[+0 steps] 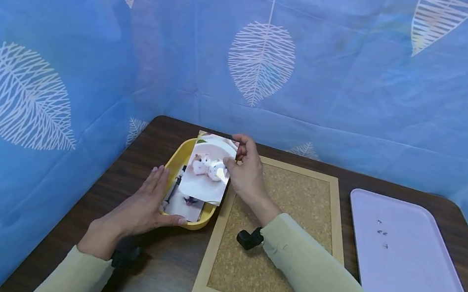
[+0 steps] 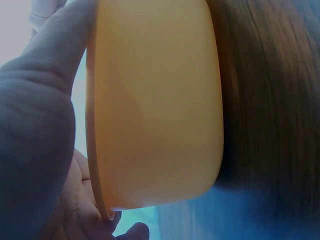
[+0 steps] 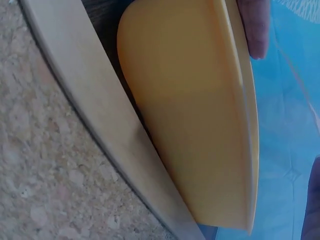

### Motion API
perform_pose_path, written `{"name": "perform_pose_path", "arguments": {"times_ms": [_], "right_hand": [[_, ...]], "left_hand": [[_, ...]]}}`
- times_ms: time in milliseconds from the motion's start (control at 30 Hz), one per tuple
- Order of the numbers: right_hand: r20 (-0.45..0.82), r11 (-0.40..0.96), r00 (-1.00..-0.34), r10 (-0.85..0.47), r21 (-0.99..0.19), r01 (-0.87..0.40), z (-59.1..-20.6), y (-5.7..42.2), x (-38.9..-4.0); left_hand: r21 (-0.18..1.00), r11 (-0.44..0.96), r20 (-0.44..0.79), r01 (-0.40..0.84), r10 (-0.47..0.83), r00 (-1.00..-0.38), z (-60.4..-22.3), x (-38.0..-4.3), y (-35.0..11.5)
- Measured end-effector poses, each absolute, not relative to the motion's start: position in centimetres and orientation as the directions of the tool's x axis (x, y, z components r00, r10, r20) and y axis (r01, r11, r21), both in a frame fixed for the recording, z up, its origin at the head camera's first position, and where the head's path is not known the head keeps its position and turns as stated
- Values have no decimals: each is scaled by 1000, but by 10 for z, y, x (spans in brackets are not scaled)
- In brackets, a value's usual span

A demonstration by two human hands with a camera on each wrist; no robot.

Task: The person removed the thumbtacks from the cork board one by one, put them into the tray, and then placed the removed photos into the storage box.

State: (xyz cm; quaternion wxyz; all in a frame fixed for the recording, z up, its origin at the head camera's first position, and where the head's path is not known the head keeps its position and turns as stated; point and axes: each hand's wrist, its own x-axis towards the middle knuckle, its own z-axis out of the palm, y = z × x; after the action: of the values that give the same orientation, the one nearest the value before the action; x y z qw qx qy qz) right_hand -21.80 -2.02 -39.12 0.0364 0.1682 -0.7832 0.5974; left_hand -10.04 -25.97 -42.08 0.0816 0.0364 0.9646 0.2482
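Observation:
My right hand [image 1: 250,170] pinches a glossy photo [image 1: 203,189] by its right edge, thumb on its face. The picture shows small white animal-shaped figures on a pale plate. The photo is over a yellow plastic basket [image 1: 204,217], covering part of its inside. Under it lie another photo [image 1: 189,209], with a dark-marked animal, and a black-and-white pen-like item [image 1: 173,188]. My left hand [image 1: 135,212] holds the basket at its near left corner, fingers at the left rim and thumb along the front rim; the left wrist view shows the basket's outer wall [image 2: 160,100] beside this hand.
A wood-framed cork board [image 1: 261,269] lies right of the basket, beneath my right forearm. Farther right is a lilac tray [image 1: 417,281] with several tiny metallic pieces [image 1: 380,232] on it. The dark wooden table [image 1: 153,274] meets a blue leaf-patterned cloth [image 1: 331,95] behind.

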Motion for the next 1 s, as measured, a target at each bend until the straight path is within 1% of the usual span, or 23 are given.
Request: {"name": "perform_pose_path", "arguments": {"times_ms": [167,333,467,667,767,867,1000], "right_hand": [[261,218,-938,-226,-925,-310,-393,-20,-219],[216,189,-950,-227,-947,-261,-395,-22,-221],[198,190,-955,-220,-952,-241,-398,-28,-224],[154,256,-961,-229,-943,-212,-398,-37,-226],[121,296,-960,-254,-935,-196,-400,-41,-227],[74,342,-954,-290,-923,-176,-401,-45,-227],[0,436,-945,-327,-887,-151,-401,-51,-226]], "left_hand": [[479,877,-133,40,117,-984,-420,-100,-260],[474,879,-132,40,116,-984,-421,-99,-260],[474,880,-134,37,114,-984,-421,-99,-261],[463,886,-147,27,107,-983,-422,-100,-260],[460,887,-154,23,106,-982,-421,-101,-260],[466,885,-161,19,106,-981,-421,-101,-260],[469,883,-172,11,104,-980,-421,-101,-260]]}}
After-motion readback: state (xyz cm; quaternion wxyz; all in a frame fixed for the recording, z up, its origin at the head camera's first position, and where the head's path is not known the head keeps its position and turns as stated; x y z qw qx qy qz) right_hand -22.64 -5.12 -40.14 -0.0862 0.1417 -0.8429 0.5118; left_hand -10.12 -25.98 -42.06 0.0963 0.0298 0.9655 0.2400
